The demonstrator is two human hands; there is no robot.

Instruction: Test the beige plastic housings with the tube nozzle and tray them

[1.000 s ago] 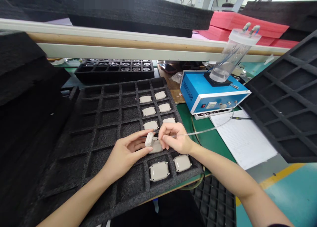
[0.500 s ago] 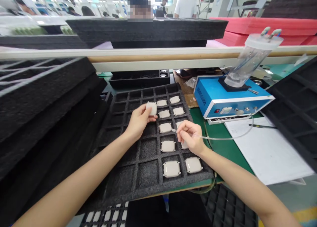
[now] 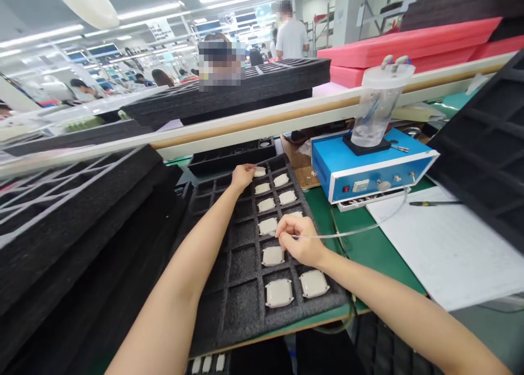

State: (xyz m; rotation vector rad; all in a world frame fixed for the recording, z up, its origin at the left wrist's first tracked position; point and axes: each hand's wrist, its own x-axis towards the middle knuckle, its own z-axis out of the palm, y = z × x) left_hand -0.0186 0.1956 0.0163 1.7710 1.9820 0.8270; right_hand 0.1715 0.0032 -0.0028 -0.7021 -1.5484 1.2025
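Observation:
My left hand [image 3: 243,178] reaches to the far end of the black foam tray [image 3: 262,323], its fingers closed on a beige watch case [image 3: 260,172] at a far cell. Whether that case rests fully in the cell, I cannot tell. Over the right half of the tray, my right hand [image 3: 301,241] pinches the end of a clear thin tube [image 3: 347,233]; the tip is mostly hidden by the fingers. Several more beige watch cases lie in the tray's two right columns, including a near one [image 3: 279,293] and its right neighbour [image 3: 314,284].
A blue control box [image 3: 376,165] with a clear cylinder [image 3: 374,110] on top stands at the right, the tube joined to its front. White paper with a pen [image 3: 436,203] lies before it. Stacked black foam trays [image 3: 102,255] rise at the left. A rail [image 3: 254,125] crosses behind.
My left hand has moved the watch case away from me, from above the tray's middle to a far cell. My right hand stays over the right columns with the tube. The view has tilted.

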